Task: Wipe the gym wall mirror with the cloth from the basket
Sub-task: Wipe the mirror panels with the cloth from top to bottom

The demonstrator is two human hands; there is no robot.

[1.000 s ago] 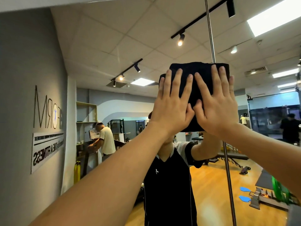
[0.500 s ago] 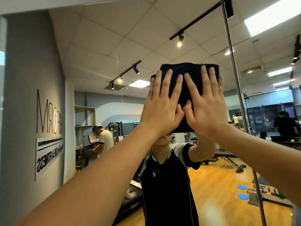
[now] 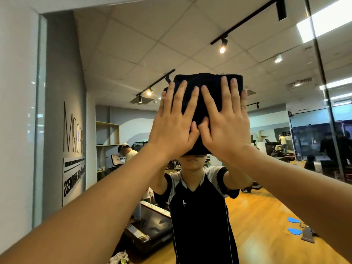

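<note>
A folded black cloth (image 3: 202, 82) lies flat against the wall mirror (image 3: 122, 58) at head height. My left hand (image 3: 174, 122) and my right hand (image 3: 226, 122) press on it side by side, fingers spread and pointing up, thumbs touching in the middle. The palms cover the cloth's lower half; its top edge shows above my fingertips. The mirror fills most of the view and reflects me in a black and white shirt, with the cloth hiding the upper part of the reflection. No basket is in view.
The mirror's left edge (image 3: 39, 111) meets a plain wall (image 3: 17, 111). A vertical seam (image 3: 323, 92) between mirror panels runs down the right side. The reflection holds a treadmill, shelves, other people and a wooden floor behind me.
Both hands and the cloth have slid left across the mirror: the panel seam now sits far to the right of them and the mirror's left edge has come into view.
</note>
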